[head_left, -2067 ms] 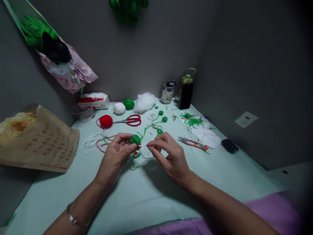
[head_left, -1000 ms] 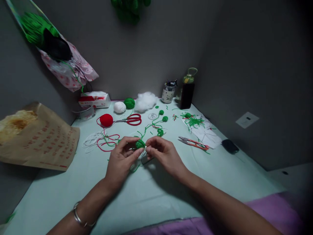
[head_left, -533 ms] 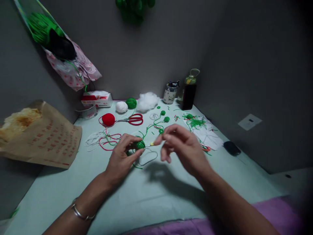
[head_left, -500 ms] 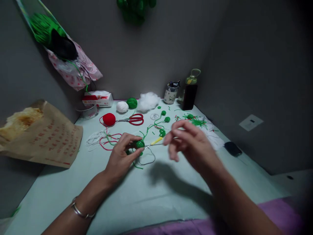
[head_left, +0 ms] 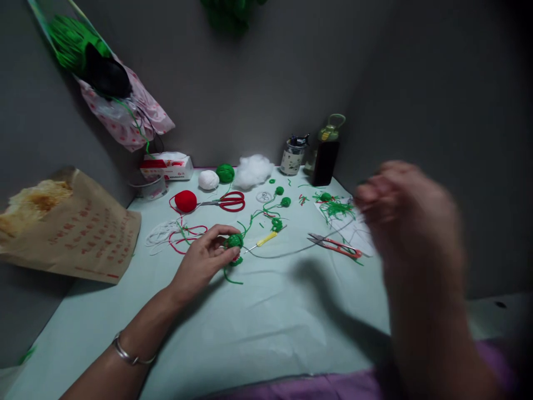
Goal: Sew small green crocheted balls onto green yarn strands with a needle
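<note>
Between the fingertips and thumb of my left hand [head_left: 206,256] is a small green crocheted ball [head_left: 235,240], with a green piece and loose tails just below it. A dark grey thread [head_left: 287,255] runs from the ball in a slack curve across to my right hand [head_left: 410,216]. That hand is raised at the right, blurred, its fingers pinched together on the thread's far end; whether a needle is in the pinch is hidden. Close beside the ball lies a crochet hook [head_left: 266,239] with a yellow handle. Orange-handled thread snips [head_left: 335,245] rest under the thread.
Red-handled scissors [head_left: 231,201] lie by a red yarn ball [head_left: 185,201]. White stuffing [head_left: 253,171], a cup [head_left: 292,158] and a bottle with a dark phone-like slab [head_left: 325,163] stand at the back. A paper bag [head_left: 83,239] is at left. Green scraps [head_left: 337,208] lie at right.
My right hand has moved right and up, away from the ball, drawing the grey thread out into a long curve. The snips have come into view. My left hand stays nearly in place.
</note>
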Tool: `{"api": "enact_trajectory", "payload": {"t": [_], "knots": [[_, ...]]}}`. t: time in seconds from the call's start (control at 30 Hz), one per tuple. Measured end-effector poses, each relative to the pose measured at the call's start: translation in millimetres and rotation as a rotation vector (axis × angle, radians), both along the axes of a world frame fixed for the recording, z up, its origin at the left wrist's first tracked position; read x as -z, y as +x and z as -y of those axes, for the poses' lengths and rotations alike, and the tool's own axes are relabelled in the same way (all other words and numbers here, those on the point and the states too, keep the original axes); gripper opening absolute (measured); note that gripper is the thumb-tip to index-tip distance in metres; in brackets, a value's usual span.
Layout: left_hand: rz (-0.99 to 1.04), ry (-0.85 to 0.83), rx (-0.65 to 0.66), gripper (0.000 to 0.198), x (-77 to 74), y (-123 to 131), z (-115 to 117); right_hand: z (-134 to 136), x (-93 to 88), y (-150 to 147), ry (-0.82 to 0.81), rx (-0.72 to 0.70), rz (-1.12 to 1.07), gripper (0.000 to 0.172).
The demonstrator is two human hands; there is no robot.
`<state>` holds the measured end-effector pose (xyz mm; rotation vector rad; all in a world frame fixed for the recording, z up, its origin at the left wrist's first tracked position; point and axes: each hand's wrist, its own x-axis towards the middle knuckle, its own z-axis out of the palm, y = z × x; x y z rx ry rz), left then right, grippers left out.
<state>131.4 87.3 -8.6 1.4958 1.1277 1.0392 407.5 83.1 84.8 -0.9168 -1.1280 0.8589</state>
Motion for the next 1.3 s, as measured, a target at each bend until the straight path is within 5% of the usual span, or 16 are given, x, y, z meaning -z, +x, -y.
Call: {"api": "enact_trajectory", "payload": {"t": [0.2,0.33,0.6,0.83,1.03,1.17,1.3], "knots": [[0.063,0.016,0.029,0.027,-6.2,-1.5,0.8,-11.1,68.8,-63.4,-0.54,-0.425,-0.252,0.031],[0.096,0.029,-0.002,0.028,-4.9,0.5,1.8,-8.0,91.2,-77.6,-0.638,-0.466,-0.334,0.026],[0.115,0.147,-0.024,0.025,-1.3,3.0,4.6,0.8,99.0,-91.9,-0.606,-0.565,-0.26,0.025],[-0.044,0.249,-0.073,0.026,4.0,-1.3,1.2,12.4,86.1,-87.0,-0.453,-0.876,0.142,0.036],[-0.123,0.368,-0.024,0.023,3.3,4.8,4.3,18.3,62.7,-73.8,-0.188,-0.737,0.421,0.033],[0.021,0.15,-0.009,0.024,3.5,7.4,3.8,21.2,50.5,-66.0,-0.064,-0.773,0.7,0.031],[0.158,-0.04,0.01,0.029,3.9,6.9,1.4,13.4,47.6,-55.7,-0.12,-0.502,0.511,0.025]]}}
